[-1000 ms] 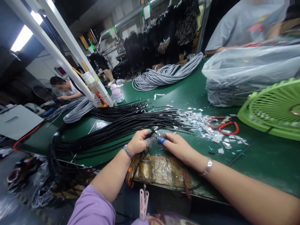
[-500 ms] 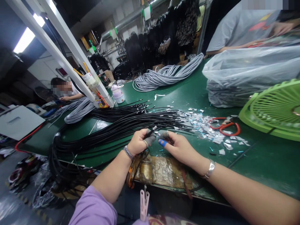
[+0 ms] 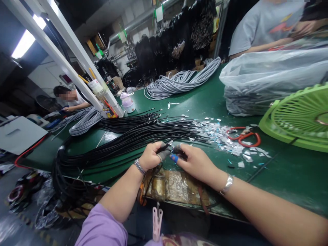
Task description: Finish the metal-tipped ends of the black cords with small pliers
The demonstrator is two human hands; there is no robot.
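My left hand, with grey coverings on its fingertips, is closed on a black cable whose pale stripped end points up and right. Close by on the right, my right hand has its fingers drawn together at that end, a blue wrap on its thumb. What lies between those fingers is too small to make out. Behind both hands a thick bundle of black cables stretches across the green table, their ends toward the right. Scraps of foil and white film are strewn beyond those ends.
Red-handled scissors lie among the scraps. A green fan and a clear plastic bag stand right. Grey cable coils and a lilac bottle are farther back. Two other people work across the table.
My right hand has shifted slightly left, closer to my left hand, and the cable's pale end sits a little lower. The person at the upper right has moved their hands.
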